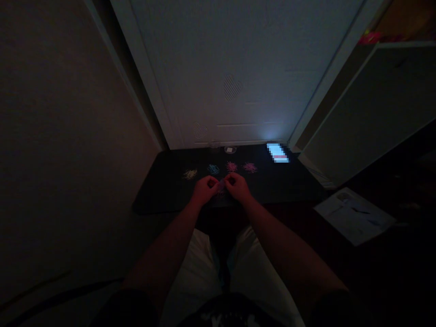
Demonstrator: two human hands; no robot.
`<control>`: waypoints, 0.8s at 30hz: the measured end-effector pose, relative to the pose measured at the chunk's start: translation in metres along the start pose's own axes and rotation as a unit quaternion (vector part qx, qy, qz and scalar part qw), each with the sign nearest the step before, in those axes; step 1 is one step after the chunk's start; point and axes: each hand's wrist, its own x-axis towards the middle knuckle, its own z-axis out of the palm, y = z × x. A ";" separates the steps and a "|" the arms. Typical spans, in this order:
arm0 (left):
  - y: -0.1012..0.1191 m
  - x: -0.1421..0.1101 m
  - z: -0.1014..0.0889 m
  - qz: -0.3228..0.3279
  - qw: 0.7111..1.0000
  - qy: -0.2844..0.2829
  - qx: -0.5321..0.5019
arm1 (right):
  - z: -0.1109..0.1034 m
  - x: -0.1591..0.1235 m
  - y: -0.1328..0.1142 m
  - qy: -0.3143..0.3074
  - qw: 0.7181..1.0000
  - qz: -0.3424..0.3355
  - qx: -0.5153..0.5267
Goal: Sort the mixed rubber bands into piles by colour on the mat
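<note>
My left hand (205, 188) and my right hand (237, 185) meet low over the near middle of a dark table (163, 181). Fingers and thumbs are pinched together on both. What they pinch is too small and dim to make out. Thin purple-pink pieces (220, 187) show between and under the hands, partly covered by them. Just beyond lies a row of small heaps of thin strands: a cream heap (190, 174), a blue heap (213, 169), a bright pink heap (231, 166) and a duller pink heap (250, 168).
A phone (277, 153) with a lit screen lies at the table's far right. At the back edge sits a small round clear container or lid (230, 150), with a fainter one beside it. A white panel with hearts (232, 87) rises behind. A printed sheet (354, 215) is at right.
</note>
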 end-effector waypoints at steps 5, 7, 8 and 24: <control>-0.002 0.001 0.002 -0.007 1.000 -0.002 -0.001 | 0.001 0.000 0.002 -0.002 1.000 0.004 0.009; -0.002 0.001 0.002 -0.009 1.000 0.001 0.002 | 0.001 0.000 0.003 -0.003 1.000 0.005 0.012; -0.002 0.001 0.002 -0.010 1.000 0.002 0.003 | 0.001 0.000 0.004 -0.004 1.000 0.004 0.012; -0.002 0.001 0.000 -0.006 1.000 0.000 0.011 | -0.001 0.000 0.000 -0.006 1.000 0.005 0.010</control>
